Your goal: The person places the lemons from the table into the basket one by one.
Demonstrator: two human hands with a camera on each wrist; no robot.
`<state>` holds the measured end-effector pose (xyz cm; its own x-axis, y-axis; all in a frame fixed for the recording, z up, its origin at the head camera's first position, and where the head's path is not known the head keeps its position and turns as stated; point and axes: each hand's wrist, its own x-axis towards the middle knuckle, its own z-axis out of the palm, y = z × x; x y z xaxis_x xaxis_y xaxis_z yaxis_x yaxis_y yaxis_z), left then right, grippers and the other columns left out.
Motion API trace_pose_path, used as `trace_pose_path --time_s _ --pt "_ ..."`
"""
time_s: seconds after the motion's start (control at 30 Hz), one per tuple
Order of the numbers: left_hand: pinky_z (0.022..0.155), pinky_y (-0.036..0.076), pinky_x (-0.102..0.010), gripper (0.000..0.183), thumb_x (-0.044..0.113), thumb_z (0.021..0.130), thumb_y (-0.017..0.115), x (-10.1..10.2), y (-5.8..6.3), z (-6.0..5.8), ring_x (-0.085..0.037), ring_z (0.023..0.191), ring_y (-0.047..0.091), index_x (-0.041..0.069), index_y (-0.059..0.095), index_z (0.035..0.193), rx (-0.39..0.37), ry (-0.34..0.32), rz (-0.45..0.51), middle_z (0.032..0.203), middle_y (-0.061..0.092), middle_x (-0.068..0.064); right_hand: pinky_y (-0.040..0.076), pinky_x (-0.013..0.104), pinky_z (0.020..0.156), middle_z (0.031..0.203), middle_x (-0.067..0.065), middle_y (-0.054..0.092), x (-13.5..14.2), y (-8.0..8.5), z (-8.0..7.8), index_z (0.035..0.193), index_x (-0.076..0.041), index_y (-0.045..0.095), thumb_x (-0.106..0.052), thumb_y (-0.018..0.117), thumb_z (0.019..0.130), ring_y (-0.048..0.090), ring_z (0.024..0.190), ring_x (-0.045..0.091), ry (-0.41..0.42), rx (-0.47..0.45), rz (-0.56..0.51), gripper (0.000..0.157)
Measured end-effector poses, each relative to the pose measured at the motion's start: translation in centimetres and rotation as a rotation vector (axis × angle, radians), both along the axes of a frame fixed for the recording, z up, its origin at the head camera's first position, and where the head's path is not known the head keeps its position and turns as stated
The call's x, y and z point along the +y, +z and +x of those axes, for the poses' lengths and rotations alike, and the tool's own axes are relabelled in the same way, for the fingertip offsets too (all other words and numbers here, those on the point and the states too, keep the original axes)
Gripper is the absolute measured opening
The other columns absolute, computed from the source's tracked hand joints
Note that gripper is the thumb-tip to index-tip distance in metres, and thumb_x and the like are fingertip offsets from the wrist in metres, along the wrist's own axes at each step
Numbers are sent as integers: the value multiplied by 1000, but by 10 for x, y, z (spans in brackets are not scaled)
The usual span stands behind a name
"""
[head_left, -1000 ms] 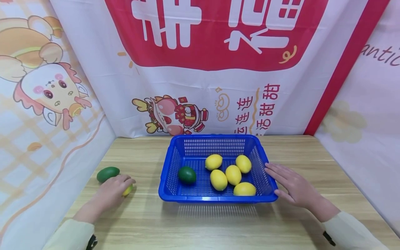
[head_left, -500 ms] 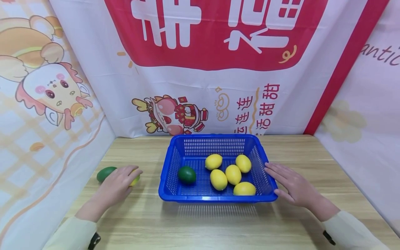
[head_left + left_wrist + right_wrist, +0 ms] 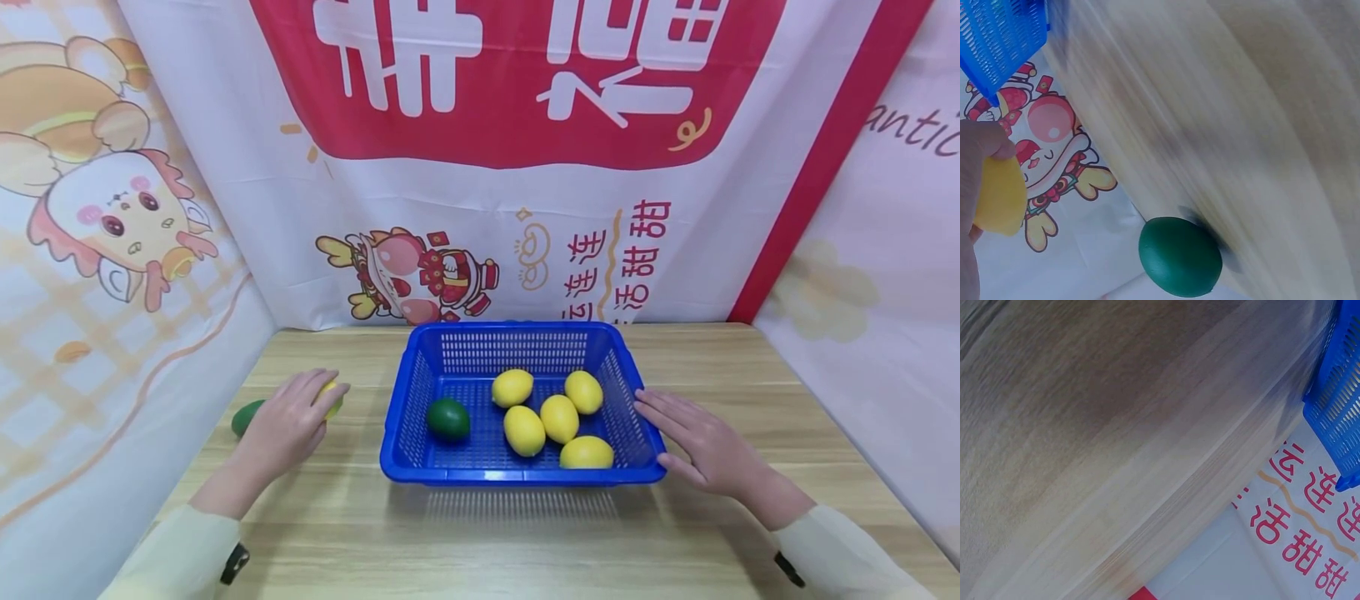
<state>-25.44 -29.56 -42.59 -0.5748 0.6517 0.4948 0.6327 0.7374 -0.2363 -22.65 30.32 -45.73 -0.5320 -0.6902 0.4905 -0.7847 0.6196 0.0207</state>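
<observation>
My left hand grips a yellow lemon at the left of the table; in the head view the fingers cover most of it. Just behind that hand lies a dark green avocado-shaped fruit, partly hidden by the hand in the head view. My right hand rests with straight fingers against the right rim of a blue plastic basket. Inside the basket, another dark green fruit sits at the left, and several yellow lemons lie toward the middle and right.
The wood-grain table carries the basket near its back edge. A printed cloth hangs right behind it, and more printed cloth walls off the left side.
My left hand has moved away from me and slightly right with the lemon, covering more of the green fruit beside it. The right hand and the basket have stayed put.
</observation>
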Motion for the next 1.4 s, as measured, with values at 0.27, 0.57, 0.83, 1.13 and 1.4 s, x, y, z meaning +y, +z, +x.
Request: trace_pose_path --time_s 0.27,0.57,0.83,1.13,1.4 --pt "96 46 -55 49 -2 73 67 5 13 -8 -42 112 54 -1 62 121 76 -31 10 125 57 -27 13 20 114 147 12 46 0 2 1 141 -4 49 -43 55 96 42 134 27 -4 -25 5 60" --pt "95 46 -54 47 -1 74 65 13 23 -16 -42 113 55 -1 62 121 98 -72 23 124 59 -27 14 19 113 145 12 47 2 -2 0 141 -3 50 -46 51 97 44 132 26 -2 8 -6 61" --pt "97 46 -54 44 1 78 63 25 30 -21 -41 115 55 1 62 122 99 -96 30 126 58 -25 13 20 114 146 12 47 1 -1 1 141 -4 50 -47 50 98 43 133 26 -10 -1 3 61" --pt "95 47 -54 44 1 76 66 39 31 -28 -41 113 56 0 64 120 131 -166 57 124 59 -25 13 20 114 145 12 47 -1 -1 1 140 -2 51 -45 50 98 43 133 26 -2 1 1 60" --pt "97 46 -52 44 2 78 66 56 36 -32 -39 115 55 2 63 121 97 -160 47 123 60 -24 13 20 114 145 13 47 0 -1 0 140 -2 51 -46 48 99 44 133 28 -1 3 -2 60"
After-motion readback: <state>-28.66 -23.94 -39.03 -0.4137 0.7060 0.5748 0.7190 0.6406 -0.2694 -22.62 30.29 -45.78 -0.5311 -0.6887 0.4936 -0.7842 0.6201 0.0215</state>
